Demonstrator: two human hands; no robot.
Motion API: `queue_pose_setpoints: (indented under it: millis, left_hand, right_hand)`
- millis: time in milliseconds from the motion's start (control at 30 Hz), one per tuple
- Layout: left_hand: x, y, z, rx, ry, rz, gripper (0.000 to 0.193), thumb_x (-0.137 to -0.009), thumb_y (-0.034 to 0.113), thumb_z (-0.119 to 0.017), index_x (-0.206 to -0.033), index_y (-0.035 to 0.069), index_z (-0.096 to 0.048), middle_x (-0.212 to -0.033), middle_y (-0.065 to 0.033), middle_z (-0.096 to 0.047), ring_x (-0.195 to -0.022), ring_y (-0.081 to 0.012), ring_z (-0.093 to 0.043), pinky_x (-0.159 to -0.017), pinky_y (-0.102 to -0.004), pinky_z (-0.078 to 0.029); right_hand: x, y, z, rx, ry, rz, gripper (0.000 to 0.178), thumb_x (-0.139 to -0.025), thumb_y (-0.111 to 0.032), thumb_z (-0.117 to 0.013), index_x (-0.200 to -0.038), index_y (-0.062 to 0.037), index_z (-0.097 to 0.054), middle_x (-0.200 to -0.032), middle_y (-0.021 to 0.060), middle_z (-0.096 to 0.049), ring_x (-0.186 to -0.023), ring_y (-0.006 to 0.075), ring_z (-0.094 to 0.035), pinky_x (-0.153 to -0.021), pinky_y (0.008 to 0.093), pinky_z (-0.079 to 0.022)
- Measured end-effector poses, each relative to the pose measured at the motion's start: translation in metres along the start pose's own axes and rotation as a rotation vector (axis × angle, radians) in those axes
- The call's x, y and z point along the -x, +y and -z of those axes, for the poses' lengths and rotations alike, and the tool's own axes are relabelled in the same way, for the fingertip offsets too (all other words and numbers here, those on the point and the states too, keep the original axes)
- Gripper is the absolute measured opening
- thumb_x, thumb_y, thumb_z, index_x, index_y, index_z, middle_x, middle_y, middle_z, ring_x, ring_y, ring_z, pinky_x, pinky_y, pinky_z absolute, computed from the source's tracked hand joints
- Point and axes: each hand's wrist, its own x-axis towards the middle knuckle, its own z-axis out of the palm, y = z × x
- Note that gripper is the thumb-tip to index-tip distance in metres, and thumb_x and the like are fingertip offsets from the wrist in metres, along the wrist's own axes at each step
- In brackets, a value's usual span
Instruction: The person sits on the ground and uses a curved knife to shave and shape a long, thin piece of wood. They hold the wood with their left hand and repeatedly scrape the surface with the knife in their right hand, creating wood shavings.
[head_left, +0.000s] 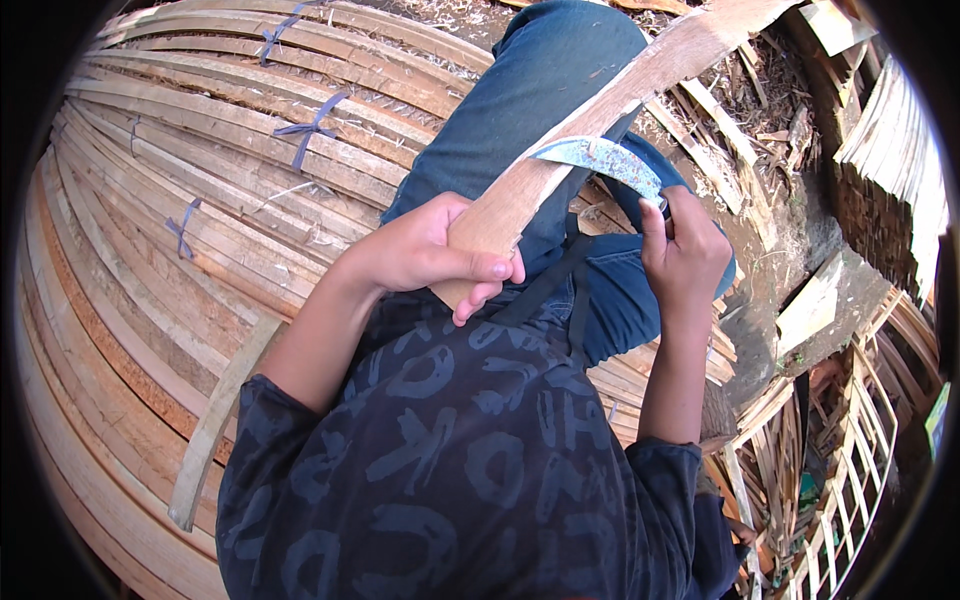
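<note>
My left hand (440, 255) is closed round the near end of a long wooden board (600, 115), thumb on top and fingers underneath. The board slants up and away to the right across my jeans, and its far end runs out of the picture. My right hand (687, 245) pinches one end of a curved, pale blue, speckled strip (605, 163) between thumb and fingers. That strip arches over to the board, its other end at the wood's upper face. Whether it is a blade or a bendable sheet cannot be made out.
Bundles of long wooden slats (200, 130), tied with blue strips (308, 130), cover the left side. A loose short slat (222, 425) lies near my left elbow. To the right are wood scraps (715, 130), stacked thin sheets (895, 150) and a wooden lattice (850, 500).
</note>
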Motion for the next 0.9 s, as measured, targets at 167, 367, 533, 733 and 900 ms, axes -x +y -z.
queue_pose_setpoints:
  millis: [167, 367, 533, 733, 900]
  left_hand:
    - [0.001, -0.001, 0.003, -0.046, -0.033, 0.019, 0.022, -0.09, 0.014, -0.066, -0.096, -0.006, -0.062, -0.067, -0.0051, -0.061, -0.053, -0.0119, -0.061, -0.048, -0.0271, -0.053]
    - [0.0, 0.003, 0.001, -0.086, -0.01, 0.037, 0.023, -0.091, 0.015, -0.066, -0.097, -0.006, -0.062, -0.067, -0.0049, -0.06, -0.054, -0.0115, -0.061, -0.05, -0.0271, -0.053]
    - [0.003, 0.006, 0.0, -0.088, 0.023, 0.041, 0.018, -0.089, 0.01, -0.066, -0.095, -0.007, -0.063, -0.066, -0.0061, -0.06, -0.055, -0.0127, -0.062, -0.049, -0.0281, -0.054]
    - [0.005, 0.011, 0.015, -0.151, 0.009, 0.052, 0.019, -0.09, 0.012, -0.066, -0.097, -0.006, -0.063, -0.065, -0.0052, -0.06, -0.054, -0.0118, -0.061, -0.048, -0.0274, -0.052]
    - [0.0, 0.013, 0.029, -0.193, -0.052, 0.051, 0.022, -0.091, 0.015, -0.065, -0.097, -0.006, -0.063, -0.063, -0.0055, -0.06, -0.051, -0.0123, -0.06, -0.047, -0.0265, -0.05]
  right_hand:
    - [0.02, -0.016, 0.001, -0.154, -0.086, -0.105, 0.02, -0.085, -0.019, -0.07, -0.082, -0.0054, -0.056, -0.062, 0.0083, -0.052, -0.051, 0.0251, -0.054, -0.049, 0.0346, -0.043]
    - [0.021, -0.012, -0.005, -0.231, -0.113, -0.161, 0.019, -0.085, -0.02, -0.071, -0.083, -0.0051, -0.058, -0.06, 0.0085, -0.052, -0.049, 0.025, -0.053, -0.047, 0.0348, -0.041]
    - [0.025, -0.007, -0.005, -0.828, -0.405, -0.404, 0.017, -0.089, -0.018, -0.068, -0.089, -0.0028, -0.06, -0.058, 0.0022, -0.051, -0.046, 0.0099, -0.048, -0.045, 0.0273, -0.036]
    - [0.039, -0.003, -0.007, -1.787, -0.743, -0.594, 0.02, -0.095, -0.015, -0.059, -0.107, -0.0012, -0.051, -0.064, 0.0045, -0.051, -0.042, 0.0089, -0.047, -0.036, 0.0219, -0.038]
    - [0.048, -0.013, -0.01, -1.729, -0.582, -0.674, 0.026, -0.095, -0.011, -0.058, -0.117, 0.0006, -0.05, -0.065, 0.0067, -0.05, -0.041, 0.01, -0.047, -0.032, 0.0231, -0.038]
